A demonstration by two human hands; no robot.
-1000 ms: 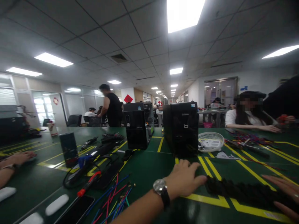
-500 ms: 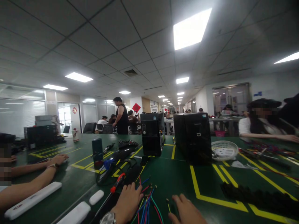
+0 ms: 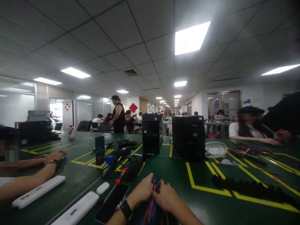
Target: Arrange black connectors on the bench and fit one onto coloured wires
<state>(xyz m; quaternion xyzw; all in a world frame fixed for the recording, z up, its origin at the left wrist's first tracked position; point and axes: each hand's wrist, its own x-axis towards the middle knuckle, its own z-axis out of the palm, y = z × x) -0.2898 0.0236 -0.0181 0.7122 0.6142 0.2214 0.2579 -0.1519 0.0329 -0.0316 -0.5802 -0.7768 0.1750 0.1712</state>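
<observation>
My left hand (image 3: 142,191), with a wristwatch on its wrist, and my right hand (image 3: 165,197) meet at the bottom centre of the view, over a bundle of coloured wires (image 3: 151,210) in blue, red and green. Both hands close around the wires' upper ends on the green table (image 3: 168,175). A black smartphone (image 3: 112,203) lies just left of my left wrist. A red-handled screwdriver (image 3: 121,176) rests beyond the phone.
Two black computer towers (image 3: 152,132) (image 3: 189,137) stand mid-table. A white basket (image 3: 215,149) sits to the right, a black braided cable (image 3: 246,189) along the yellow tape. White flat devices (image 3: 38,191) lie at left by another person's arm (image 3: 28,182). People sit around.
My left hand left the black braided cable on the right and came back to the wires. Both hands have closed together on the wire bundle. The camera turned left and tilted.
</observation>
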